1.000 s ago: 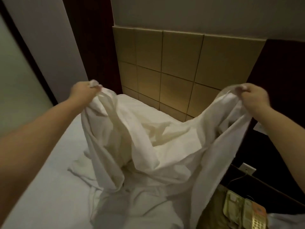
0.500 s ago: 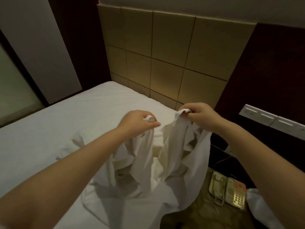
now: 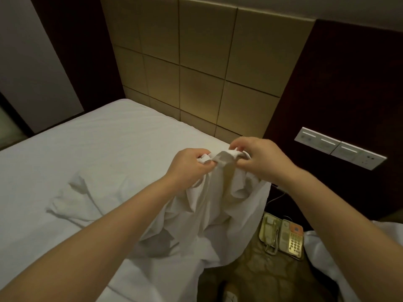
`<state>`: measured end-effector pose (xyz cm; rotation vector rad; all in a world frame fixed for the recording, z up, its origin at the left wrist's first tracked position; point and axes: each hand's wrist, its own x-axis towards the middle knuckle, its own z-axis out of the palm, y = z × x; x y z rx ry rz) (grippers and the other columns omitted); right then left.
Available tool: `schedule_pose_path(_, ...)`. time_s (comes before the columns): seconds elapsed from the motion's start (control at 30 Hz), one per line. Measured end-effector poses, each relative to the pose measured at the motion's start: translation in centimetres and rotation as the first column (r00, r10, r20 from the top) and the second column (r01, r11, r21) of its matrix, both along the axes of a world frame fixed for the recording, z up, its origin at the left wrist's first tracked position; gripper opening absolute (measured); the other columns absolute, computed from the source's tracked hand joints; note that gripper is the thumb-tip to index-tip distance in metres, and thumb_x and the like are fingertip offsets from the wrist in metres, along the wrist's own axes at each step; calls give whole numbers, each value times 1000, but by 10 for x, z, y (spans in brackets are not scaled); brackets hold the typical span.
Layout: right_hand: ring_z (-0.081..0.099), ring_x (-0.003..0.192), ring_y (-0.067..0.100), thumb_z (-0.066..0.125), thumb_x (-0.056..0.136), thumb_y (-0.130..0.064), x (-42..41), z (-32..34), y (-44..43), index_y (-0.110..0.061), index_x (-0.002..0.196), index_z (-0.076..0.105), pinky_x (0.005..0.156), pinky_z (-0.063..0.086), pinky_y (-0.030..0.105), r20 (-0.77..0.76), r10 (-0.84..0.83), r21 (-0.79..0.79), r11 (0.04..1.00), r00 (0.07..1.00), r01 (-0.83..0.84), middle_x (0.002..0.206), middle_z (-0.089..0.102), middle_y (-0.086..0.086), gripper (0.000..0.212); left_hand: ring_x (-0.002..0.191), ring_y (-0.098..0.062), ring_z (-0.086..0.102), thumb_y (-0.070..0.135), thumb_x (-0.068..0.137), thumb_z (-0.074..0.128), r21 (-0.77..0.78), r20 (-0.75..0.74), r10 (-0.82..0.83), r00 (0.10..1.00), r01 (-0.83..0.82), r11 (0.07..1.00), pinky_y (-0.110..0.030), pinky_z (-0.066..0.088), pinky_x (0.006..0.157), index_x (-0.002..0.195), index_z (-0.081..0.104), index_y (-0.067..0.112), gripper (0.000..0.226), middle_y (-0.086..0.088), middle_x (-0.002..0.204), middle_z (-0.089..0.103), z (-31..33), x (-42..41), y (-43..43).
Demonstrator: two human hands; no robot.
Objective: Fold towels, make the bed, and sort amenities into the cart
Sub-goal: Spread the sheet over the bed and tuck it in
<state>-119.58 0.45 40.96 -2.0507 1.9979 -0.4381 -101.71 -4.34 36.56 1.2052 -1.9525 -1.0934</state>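
A white sheet (image 3: 209, 212) hangs bunched from both my hands above the bed's right edge. My left hand (image 3: 187, 164) grips one top corner of it. My right hand (image 3: 259, 158) pinches the other top corner, almost touching the left. The cloth's lower part trails onto the mattress (image 3: 87, 153), which is covered in white, and drapes over the bed's side. A loose flap of the sheet (image 3: 72, 199) lies flat to the left.
A tan tiled headboard (image 3: 196, 68) stands behind the bed. A bedside table at the right holds a beige telephone (image 3: 283, 236) and a white cloth (image 3: 349, 258). A switch panel (image 3: 340, 147) is on the dark wall.
My hands came down from a wide, raised spread and drew together, so the sheet's two top corners now meet. The cloth has dropped and bunched between them.
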Motion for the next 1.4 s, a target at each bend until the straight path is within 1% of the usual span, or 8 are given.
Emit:
schedule_pose_path(0.1,54,90,7,64,85,-33,7,-20,5,-31,124,50,74,47,23,109,-159,-1,987,981,160,108,53,-12,41,56,-10,38,27,87,65,6,-13,-8,1000,8,1000,-23,30,54,74,66,3,28,1,57,48,3,-5,-1)
schedule_pose_path(0.3,51,70,15,43,92,-13,7,-16,-1,-16,93,62,55,37,27,-82,-186,-219,962,979,164,78,58,-3,20,55,-12,45,23,86,63,-55,161,-38,986,47,997,-26,33,54,65,61,23,21,4,57,53,5,-7,-8)
schedule_pose_path(0.7,36,49,9,41,87,-3,-5,34,2,-23,60,53,48,28,23,295,-199,-271,920,934,282,53,44,-3,36,80,-28,59,12,78,56,29,285,119,951,-132,991,-35,46,66,74,64,17,10,-5,74,63,-33,-25,-27)
schedule_pose_path(0.87,45,56,13,41,88,-6,-40,23,8,-16,72,62,52,35,27,291,-385,-300,833,876,465,61,52,-1,27,61,-21,49,14,81,58,97,224,73,972,-97,991,-27,35,56,64,58,17,18,0,60,52,-34,-24,-38)
schedule_pose_path(1.0,58,89,25,43,87,-6,-68,6,9,-20,117,59,69,48,37,-21,-564,-114,821,825,559,103,63,4,37,53,-16,44,13,81,58,144,237,-107,965,74,987,-23,32,52,76,65,2,13,-4,61,50,-13,-17,-40)
schedule_pose_path(1.2,56,113,18,65,81,-16,-7,-11,9,-33,146,30,89,52,35,85,-154,-27,987,984,157,136,52,-3,76,46,-15,41,16,79,58,123,316,-177,932,144,982,-21,31,46,70,62,7,13,-1,53,47,15,-19,-31)
schedule_pose_path(1.27,54,117,18,70,80,-29,12,-17,2,-34,147,25,90,49,35,-52,-15,9,1000,999,15,140,49,-5,81,48,-15,45,17,77,62,108,344,-183,921,155,982,-23,35,47,64,60,10,16,0,53,50,17,-20,-27)
schedule_pose_path(1.4,58,91,24,53,92,-43,22,-29,-16,-21,101,55,65,37,33,-175,78,20,997,981,-76,94,63,1,24,68,-13,56,22,82,64,67,302,-156,940,142,988,-26,41,61,81,70,15,9,0,73,64,14,-12,-26)
